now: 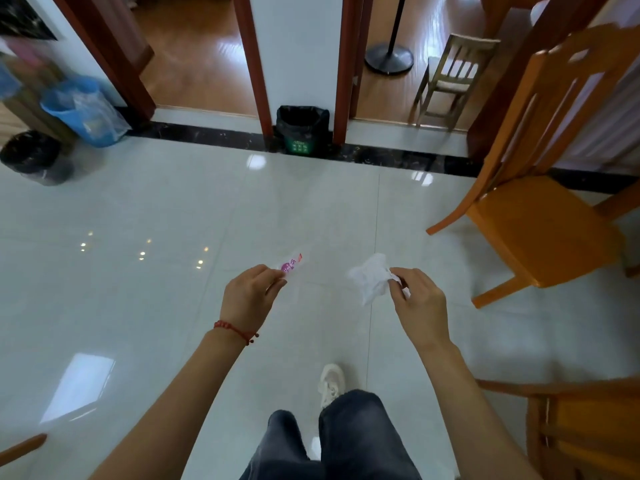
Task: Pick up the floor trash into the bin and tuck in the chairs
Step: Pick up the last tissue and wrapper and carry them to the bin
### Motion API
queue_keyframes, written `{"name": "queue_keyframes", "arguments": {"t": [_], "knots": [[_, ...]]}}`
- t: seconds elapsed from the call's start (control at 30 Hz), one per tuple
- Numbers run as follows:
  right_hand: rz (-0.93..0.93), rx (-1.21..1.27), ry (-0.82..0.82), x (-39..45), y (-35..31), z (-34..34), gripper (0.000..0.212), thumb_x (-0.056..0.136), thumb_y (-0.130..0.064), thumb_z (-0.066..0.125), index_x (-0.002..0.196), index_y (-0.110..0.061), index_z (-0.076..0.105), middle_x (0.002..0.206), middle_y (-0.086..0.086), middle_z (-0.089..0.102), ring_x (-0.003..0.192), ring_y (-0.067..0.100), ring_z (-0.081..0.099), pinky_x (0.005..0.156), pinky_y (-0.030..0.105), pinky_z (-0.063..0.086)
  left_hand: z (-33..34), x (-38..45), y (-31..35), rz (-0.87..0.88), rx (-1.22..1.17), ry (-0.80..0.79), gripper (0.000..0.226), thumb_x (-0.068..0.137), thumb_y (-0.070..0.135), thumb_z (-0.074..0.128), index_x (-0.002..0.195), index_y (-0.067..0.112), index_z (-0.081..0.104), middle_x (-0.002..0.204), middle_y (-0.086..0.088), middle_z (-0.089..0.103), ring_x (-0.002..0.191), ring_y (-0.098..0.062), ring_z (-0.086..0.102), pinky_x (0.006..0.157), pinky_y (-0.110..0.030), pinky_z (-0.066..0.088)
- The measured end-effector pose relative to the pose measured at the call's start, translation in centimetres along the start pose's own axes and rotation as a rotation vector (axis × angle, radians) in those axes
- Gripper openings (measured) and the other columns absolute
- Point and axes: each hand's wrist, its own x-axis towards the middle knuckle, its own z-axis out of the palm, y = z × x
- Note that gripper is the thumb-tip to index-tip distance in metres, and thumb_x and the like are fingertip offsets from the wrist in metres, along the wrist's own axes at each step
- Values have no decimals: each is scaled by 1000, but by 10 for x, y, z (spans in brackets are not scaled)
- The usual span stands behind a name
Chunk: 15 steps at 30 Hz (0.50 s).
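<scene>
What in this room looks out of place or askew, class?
The orange chair on the right stands out on the open floor, turned at an angle and not tucked in. Nothing is spilled: the left hand pinches a wrapper and the right hand a crumpled tissue, neither yet in the bin.

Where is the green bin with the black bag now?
The green bin with the black bag stands straight ahead against the white wall, between two red-brown door frames.

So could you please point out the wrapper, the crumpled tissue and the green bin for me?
wrapper [289, 265], head view, on its pink printed part.
crumpled tissue [372, 277], head view, on its white middle.
green bin [300, 147], head view, on its green front wall.
</scene>
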Motion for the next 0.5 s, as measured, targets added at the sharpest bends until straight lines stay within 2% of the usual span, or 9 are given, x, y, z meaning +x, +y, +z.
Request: {"name": "queue_keyframes", "arguments": {"t": [0.17, 0.5], "knots": [[-18, -14, 13, 87, 22, 16, 16, 75, 6, 70, 90, 1, 68, 74, 13, 67, 61, 26, 62, 54, 32, 54, 7, 84, -18, 1, -5, 23, 9, 72, 9, 69, 74, 1, 70, 63, -8, 65, 50, -23, 59, 48, -27, 49], [-29, -8, 19, 265, 40, 105, 13, 82, -1, 63, 93, -1, 68, 82, 12, 69, 70, 26, 65, 64, 30, 54, 24, 268, -106, 43, -15, 53, 12, 72, 11, 66, 74, 1, 70, 64, -10, 66, 51, -25, 61, 47, -31, 52]]}}
